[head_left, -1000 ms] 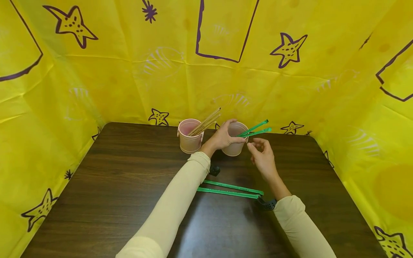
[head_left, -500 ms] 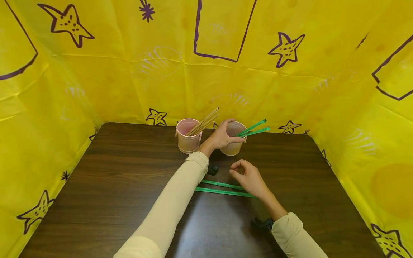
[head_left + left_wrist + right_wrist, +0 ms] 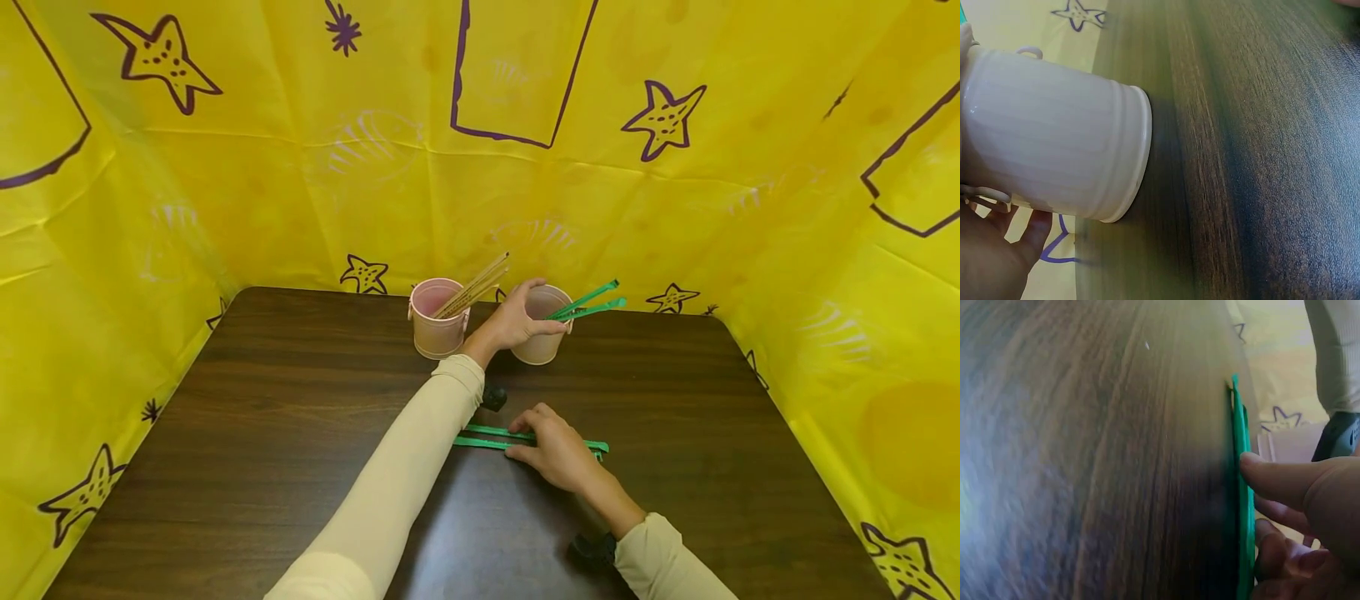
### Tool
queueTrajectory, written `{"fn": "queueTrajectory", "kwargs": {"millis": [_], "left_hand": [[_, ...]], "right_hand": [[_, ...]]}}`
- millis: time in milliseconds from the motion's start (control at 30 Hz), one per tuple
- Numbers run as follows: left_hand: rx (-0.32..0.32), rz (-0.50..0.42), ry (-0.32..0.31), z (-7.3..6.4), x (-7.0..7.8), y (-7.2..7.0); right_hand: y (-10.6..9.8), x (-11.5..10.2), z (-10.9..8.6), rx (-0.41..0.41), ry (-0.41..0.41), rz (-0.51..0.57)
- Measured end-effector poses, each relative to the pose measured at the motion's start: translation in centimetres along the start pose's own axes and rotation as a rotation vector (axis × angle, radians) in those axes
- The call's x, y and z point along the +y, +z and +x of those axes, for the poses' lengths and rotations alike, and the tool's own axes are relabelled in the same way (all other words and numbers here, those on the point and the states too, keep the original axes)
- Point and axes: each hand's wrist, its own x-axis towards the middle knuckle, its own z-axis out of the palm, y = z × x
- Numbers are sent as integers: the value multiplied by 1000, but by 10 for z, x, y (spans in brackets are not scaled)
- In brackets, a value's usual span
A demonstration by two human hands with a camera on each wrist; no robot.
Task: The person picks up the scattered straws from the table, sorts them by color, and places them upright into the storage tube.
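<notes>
My left hand [image 3: 513, 321] grips the right-hand small pale pink bucket [image 3: 536, 348] by its upper part, thumb along the near side and fingers round the far side. Two green wrapped straws [image 3: 600, 307] lean out of that bucket to the right. Over two more green wrapped straws [image 3: 480, 443] lying on the table, my right hand [image 3: 558, 457] reaches with thumb and fingers spread to either side. In the right wrist view the thumb tip overlaps the edge of a green straw [image 3: 1244, 519], with curled fingers behind it. The left forearm hides the straws' left ends.
A second pink bucket [image 3: 437, 335], holding several tan wrapped sticks [image 3: 472, 293], stands left of the gripped one. Both buckets are near the back edge of the dark wooden table [image 3: 300, 400]. A yellow patterned cloth [image 3: 285, 192] rises behind and beside it.
My right hand has drawn back from the right bucket's rim and come down to the straws on the table, its fingers now spread. My left hand has stayed on the bucket.
</notes>
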Motion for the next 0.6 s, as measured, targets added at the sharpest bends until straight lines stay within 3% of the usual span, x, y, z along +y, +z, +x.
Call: {"fn": "queueTrajectory", "kwargs": {"millis": [333,600], "left_hand": [[0,-2,-1,0,0,1],[-5,-5,1,-1,0,0]], "right_hand": [[4,-3,-3,29,-39,-92],[3,-4,-6,119,-181,-218]]}}
